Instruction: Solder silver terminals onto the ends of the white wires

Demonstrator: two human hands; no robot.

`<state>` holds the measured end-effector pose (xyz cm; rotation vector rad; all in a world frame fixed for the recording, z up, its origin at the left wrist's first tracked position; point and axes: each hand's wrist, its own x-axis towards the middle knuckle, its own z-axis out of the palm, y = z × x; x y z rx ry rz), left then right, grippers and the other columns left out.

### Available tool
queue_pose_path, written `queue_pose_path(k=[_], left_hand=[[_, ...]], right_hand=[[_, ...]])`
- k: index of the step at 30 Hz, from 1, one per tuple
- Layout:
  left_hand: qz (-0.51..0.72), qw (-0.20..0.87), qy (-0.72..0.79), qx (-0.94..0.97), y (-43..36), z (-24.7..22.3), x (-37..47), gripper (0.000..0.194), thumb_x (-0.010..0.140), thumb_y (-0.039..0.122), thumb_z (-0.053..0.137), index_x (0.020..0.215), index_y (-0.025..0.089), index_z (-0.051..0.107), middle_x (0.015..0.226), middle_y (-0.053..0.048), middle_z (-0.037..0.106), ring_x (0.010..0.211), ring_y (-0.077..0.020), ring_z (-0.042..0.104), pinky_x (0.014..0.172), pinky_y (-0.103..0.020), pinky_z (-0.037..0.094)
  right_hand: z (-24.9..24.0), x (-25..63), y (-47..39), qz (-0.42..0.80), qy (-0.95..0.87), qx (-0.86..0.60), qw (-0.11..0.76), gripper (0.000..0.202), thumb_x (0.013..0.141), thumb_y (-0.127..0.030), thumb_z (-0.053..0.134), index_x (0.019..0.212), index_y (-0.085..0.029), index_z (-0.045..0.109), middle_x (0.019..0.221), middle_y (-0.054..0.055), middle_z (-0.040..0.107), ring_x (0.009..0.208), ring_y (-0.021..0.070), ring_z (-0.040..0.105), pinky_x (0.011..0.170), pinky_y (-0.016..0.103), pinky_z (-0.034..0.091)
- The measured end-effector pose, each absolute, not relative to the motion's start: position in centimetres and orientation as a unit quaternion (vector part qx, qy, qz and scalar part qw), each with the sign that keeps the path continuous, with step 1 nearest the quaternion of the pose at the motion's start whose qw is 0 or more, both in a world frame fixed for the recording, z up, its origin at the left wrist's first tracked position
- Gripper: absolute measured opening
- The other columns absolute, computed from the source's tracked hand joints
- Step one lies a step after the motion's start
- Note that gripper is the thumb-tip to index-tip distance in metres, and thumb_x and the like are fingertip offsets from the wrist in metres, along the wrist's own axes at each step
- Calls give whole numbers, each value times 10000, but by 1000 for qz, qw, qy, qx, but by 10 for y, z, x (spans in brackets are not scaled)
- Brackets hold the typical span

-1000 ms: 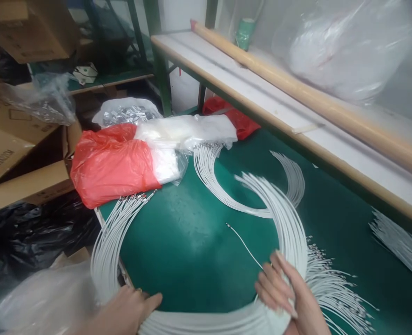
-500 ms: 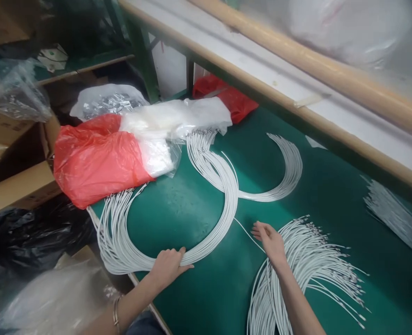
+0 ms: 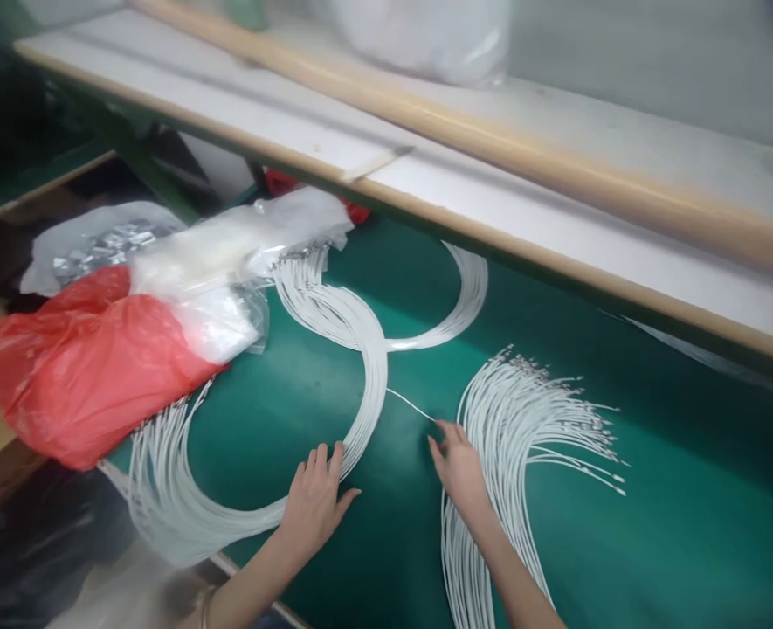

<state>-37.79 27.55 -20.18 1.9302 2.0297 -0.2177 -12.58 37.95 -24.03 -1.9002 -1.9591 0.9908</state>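
Observation:
My left hand (image 3: 314,502) lies with its fingers stretched over a curved bundle of white cables (image 3: 374,376), thumb out to the side. Metal tips show at both ends of this bundle. To the right, my right hand (image 3: 459,467) has its thumb and forefinger apart at a single white cable (image 3: 410,404) that sticks out from the bundle. The forefinger tip meets this cable; where it runs beyond the hand is hidden. Beside and partly under my right forearm is a second bundle of white cables (image 3: 504,411), its tipped ends fanned to the right.
A further cable bundle (image 3: 474,293) curves at the back of the green table (image 3: 687,524). Red plastic bag (image 3: 91,367) and clear bags (image 3: 229,236) lie at the left. A white shelf (image 3: 491,223) with a wooden edge overhangs the back.
The view has swung right. My left hand still rests on the bundle, its fingers now stretched forward. My right hand has come to the single cable, with thumb and forefinger spread.

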Motion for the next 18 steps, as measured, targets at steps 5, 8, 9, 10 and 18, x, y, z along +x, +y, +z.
queue_pose_path(k=[5, 8, 9, 10, 18], left_hand=[[-83, 90, 727, 676, 288, -230, -357, 368, 999, 349, 658, 1320, 172, 622, 1249, -108, 681, 1045, -260, 700, 847, -448, 617], [-81, 66, 730, 675, 290, -239, -363, 334, 1007, 345, 650, 1287, 166, 635, 1181, -93, 699, 968, -233, 712, 795, -410, 625], [-79, 62, 730, 676, 290, -240, -365, 331, 1006, 347, 650, 1283, 165, 637, 1172, -91, 701, 961, -230, 712, 791, -406, 625], [-79, 59, 731, 676, 289, -240, -366, 330, 1006, 349, 651, 1279, 165, 638, 1167, -90, 702, 958, -229, 712, 789, -405, 625], [-76, 28, 750, 657, 287, -236, -353, 327, 1000, 340, 658, 1275, 164, 637, 1161, -88, 698, 949, -228, 709, 780, -402, 624]], right_hand=[[-245, -144, 456, 294, -664, -682, 88, 301, 1002, -332, 677, 1246, -157, 657, 1241, 92, 678, 1057, 229, 691, 910, 443, 595], [-240, -100, 498, 264, -615, -738, 88, 316, 1011, -340, 664, 1265, -154, 644, 1232, 93, 678, 1044, 228, 695, 895, 439, 599], [-238, -83, 507, 256, -597, -755, 92, 317, 1013, -342, 661, 1268, -155, 643, 1236, 94, 677, 1046, 228, 695, 897, 440, 598], [-236, -67, 512, 252, -584, -766, 95, 317, 1012, -343, 662, 1267, -156, 644, 1237, 95, 676, 1043, 227, 695, 894, 438, 600], [-225, -52, 502, 276, -567, -755, 181, 350, 1004, -330, 674, 1306, -161, 622, 1274, 101, 657, 1067, 238, 687, 901, 445, 598]])
